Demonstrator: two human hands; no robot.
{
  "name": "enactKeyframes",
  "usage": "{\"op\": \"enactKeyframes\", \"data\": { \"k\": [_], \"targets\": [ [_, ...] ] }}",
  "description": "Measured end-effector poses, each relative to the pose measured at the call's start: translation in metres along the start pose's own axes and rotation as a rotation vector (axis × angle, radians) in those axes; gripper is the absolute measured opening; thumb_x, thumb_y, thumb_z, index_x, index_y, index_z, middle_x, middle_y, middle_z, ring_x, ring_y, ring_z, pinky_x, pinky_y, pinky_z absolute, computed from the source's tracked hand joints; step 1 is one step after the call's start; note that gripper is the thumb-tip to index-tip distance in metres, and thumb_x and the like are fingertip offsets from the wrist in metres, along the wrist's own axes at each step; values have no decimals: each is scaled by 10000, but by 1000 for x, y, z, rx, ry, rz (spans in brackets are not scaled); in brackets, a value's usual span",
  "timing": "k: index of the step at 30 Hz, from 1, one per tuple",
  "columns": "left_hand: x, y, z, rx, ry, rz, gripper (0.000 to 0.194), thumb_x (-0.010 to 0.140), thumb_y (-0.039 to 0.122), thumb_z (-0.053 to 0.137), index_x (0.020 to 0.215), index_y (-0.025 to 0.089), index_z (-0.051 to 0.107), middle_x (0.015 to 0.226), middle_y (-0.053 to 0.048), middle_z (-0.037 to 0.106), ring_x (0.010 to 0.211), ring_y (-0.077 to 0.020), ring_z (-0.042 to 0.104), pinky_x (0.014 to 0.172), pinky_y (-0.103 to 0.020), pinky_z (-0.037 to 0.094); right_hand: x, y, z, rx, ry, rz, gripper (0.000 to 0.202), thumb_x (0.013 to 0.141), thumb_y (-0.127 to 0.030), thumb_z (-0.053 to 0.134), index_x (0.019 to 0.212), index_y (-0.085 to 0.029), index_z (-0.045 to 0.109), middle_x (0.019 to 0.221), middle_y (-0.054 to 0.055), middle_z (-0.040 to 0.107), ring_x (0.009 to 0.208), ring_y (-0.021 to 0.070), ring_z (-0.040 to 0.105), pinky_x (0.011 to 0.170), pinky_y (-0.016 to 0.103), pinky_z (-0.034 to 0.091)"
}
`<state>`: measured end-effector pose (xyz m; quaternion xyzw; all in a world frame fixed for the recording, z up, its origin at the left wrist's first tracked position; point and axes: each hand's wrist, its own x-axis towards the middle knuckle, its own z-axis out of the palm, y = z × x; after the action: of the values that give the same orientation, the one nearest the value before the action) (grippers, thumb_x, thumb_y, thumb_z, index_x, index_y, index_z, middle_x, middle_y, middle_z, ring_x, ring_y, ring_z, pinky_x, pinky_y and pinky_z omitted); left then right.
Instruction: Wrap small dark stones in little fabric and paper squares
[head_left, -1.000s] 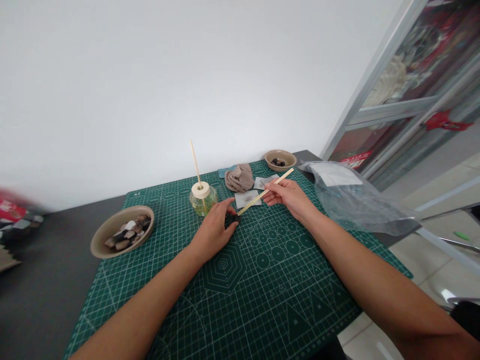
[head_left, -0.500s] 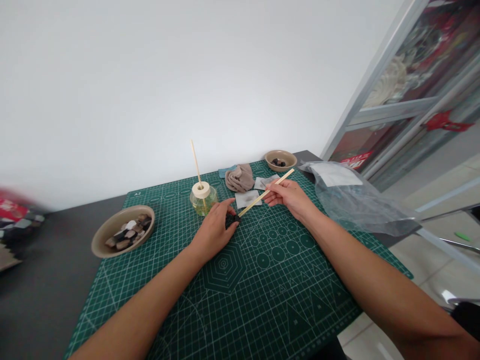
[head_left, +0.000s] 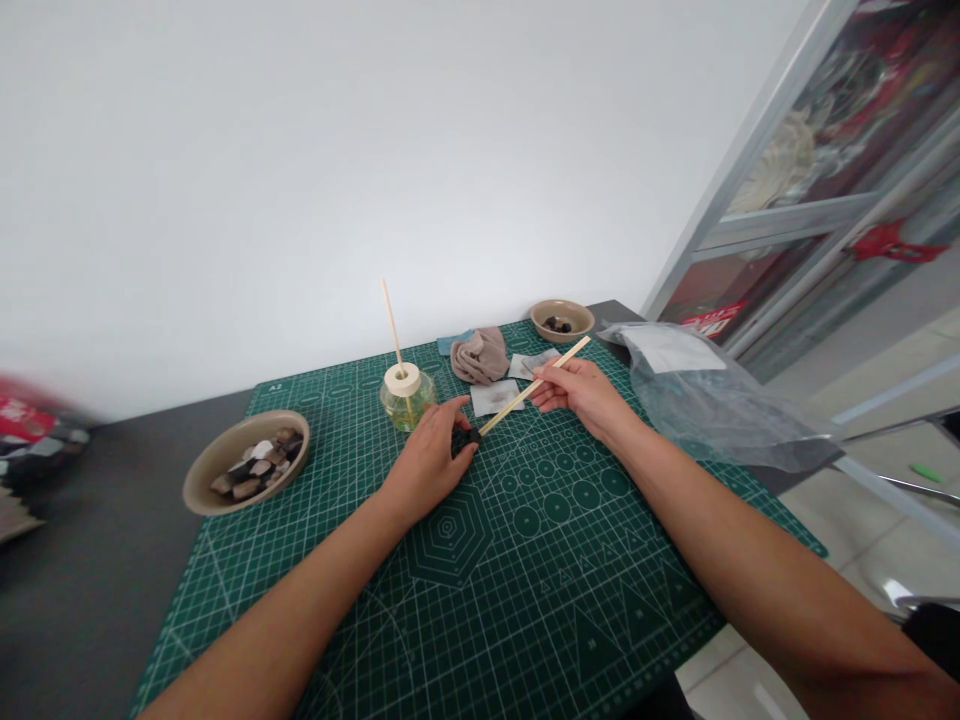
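Note:
My left hand (head_left: 433, 452) rests low over the green cutting mat (head_left: 622, 640), its thumb and fingers curled around a small black stone (head_left: 472, 436). Part of that stone is hidden by the fingers. My right hand (head_left: 570, 385) grips a pair of pale wooden chopsticks (head_left: 517, 402), which slant down to the left. Their lower tips reach the black stone at my left fingertips; whether they pinch it I cannot tell. Just behind my left hand stands a glass bottle (head_left: 393, 402) of yellowish liquid with a pale wooden cap (head_left: 402, 378) and a thin stick (head_left: 391, 325) upright in it.
A tan bowl (head_left: 196, 482) of mixed stones sits at the left. Another tan bowl (head_left: 577, 333) with dark stones stands back right. Between lie a crumpled brownish cloth (head_left: 480, 356) and white paper pieces (head_left: 491, 398). A clear plastic bag (head_left: 712, 400) hangs over the right edge.
Almost nothing differs. The right hand and the chopsticks have shifted very slightly to the right; the left hand keeps its place at the black stone.

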<state>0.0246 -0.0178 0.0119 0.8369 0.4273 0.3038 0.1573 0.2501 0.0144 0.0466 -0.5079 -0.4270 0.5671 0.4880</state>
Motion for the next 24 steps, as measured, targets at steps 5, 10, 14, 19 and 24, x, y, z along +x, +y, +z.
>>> {"op": "enactKeyframes", "data": {
  "k": [5,10,14,19,24],
  "targets": [
    [0,0,0,12,8,10,548,763,71,603,1248,189,377,953,-35,564,986,-238,543,898,-433,453,0,0,-1,-15,11,3,175,776,-103,598,602,-115,614,531,49,669,426,105,608,391,152,508],
    [0,3,-1,15,5,40,573,751,100,612,1264,188,372,1038,-65,550,1044,-259,520,924,-455,437,-1,-1,0,8,8,2,172,780,-107,596,610,-117,615,546,48,674,434,105,613,397,152,511],
    [0,5,-3,-55,-48,55,623,743,49,542,1313,192,333,1111,-74,558,1077,-246,509,944,-440,428,-1,-1,0,-10,-8,6,162,778,-112,602,617,-116,612,549,50,675,436,105,614,400,153,512],
    [0,4,-3,-66,-46,56,595,760,51,514,1311,193,339,1029,-55,579,1019,-230,535,956,-445,412,-1,-1,-1,-9,6,-16,153,765,-134,635,616,-119,609,535,44,665,433,104,612,401,149,511],
    [0,2,-1,-40,-29,39,580,765,62,555,1295,171,345,993,-55,577,991,-230,524,958,-448,403,-2,0,0,-11,-28,-9,135,763,-139,637,632,-119,608,563,53,678,445,112,621,405,160,517]
  ]
}}
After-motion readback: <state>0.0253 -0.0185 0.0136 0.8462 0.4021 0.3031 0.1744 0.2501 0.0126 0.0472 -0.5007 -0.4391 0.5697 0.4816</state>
